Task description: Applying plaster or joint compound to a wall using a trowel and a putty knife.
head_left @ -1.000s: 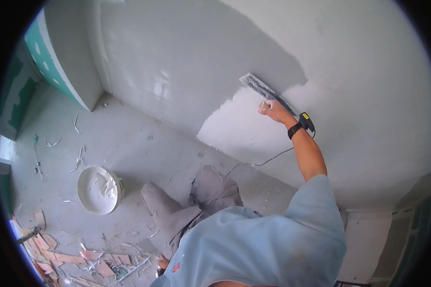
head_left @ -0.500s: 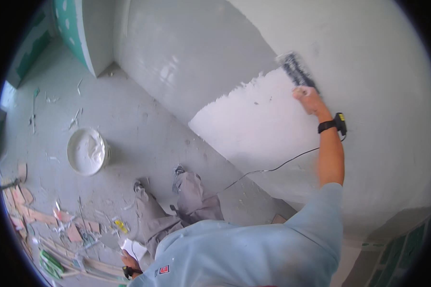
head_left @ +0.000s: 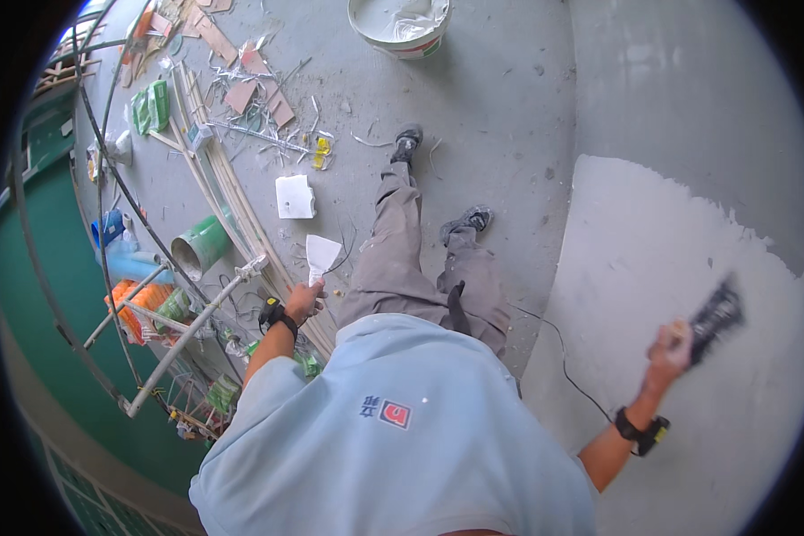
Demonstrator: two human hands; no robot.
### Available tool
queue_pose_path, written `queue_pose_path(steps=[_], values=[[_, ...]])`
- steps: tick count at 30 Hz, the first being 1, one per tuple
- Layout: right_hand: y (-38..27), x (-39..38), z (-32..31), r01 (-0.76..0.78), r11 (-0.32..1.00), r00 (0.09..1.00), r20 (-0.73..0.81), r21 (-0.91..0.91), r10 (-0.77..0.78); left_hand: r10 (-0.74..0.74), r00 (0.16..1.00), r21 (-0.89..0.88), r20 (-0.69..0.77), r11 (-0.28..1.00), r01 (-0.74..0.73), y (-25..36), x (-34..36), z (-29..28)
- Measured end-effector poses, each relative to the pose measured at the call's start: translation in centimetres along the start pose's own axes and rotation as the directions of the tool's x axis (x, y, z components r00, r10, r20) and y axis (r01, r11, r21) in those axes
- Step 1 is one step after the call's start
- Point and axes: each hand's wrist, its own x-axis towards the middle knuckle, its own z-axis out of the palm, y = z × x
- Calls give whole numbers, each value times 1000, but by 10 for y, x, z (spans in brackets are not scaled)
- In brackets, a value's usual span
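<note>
My right hand [head_left: 670, 353] is closed on the handle of a long dark trowel [head_left: 716, 317], blurred, in front of the wall [head_left: 616, 241], where a white coat of plaster meets a grey area along a ragged edge. My left hand [head_left: 305, 302] grips a small putty knife [head_left: 322, 253], its wide blade coated white, held out beside my left leg. A black cable runs from the device on my right wrist across the white wall.
A white bucket of compound [head_left: 398, 45] stands on the floor [head_left: 500, 116] ahead. To my left are metal scaffold bars [head_left: 188, 330], long strips [head_left: 221, 179], board offcuts [head_left: 241, 96], a green bucket [head_left: 207, 243], orange sacks [head_left: 143, 308] and a white block [head_left: 295, 196].
My view has swung left and down toward my body, revealing the scaffold and debris. My left hand with the putty knife has come fully into view; my right hand with the trowel sits lower in the picture.
</note>
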Motion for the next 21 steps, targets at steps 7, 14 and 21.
queue_pose_path(steps=[7,14,21], values=[[71,9,149,-75,993,990,125,88,63,773,532,874,-345,472,-120,1,17,6],[179,59,298,-187,975,974,152,121,168,579,802,441,-144,763,-472,139,-8,103],[292,187,452,-124,987,989,71,-98,131,961,195,975,194,-167,-145,79,54,132]])
